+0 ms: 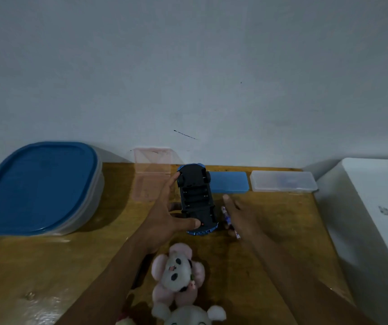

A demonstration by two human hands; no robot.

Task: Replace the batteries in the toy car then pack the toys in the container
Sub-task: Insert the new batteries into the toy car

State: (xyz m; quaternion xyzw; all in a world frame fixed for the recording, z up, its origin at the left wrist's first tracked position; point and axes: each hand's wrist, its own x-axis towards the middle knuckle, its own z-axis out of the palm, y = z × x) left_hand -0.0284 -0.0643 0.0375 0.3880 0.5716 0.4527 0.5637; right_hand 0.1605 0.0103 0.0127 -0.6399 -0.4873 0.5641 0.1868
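Observation:
A blue toy car [196, 198] lies upside down on the wooden table [47, 266], its dark underside up and its battery bay uncovered. My left hand [165, 219] grips it from the left, thumb on the rear end and fingers along the side. Just right of the car, my right hand [244, 214] has its index finger stretched out and holds a thin purple-patterned stick [226, 215] under the palm. A large clear container with a blue lid [38, 184] stands shut at the far left. A pink and white plush toy [176, 273] lies near me, with a white plush [188, 316] below it.
Along the wall behind the car are a flat blue case [229, 182], a clear plastic case [283, 181] and an open pale pink clear box [152, 165]. A tall white block [375, 207] borders the table's right edge.

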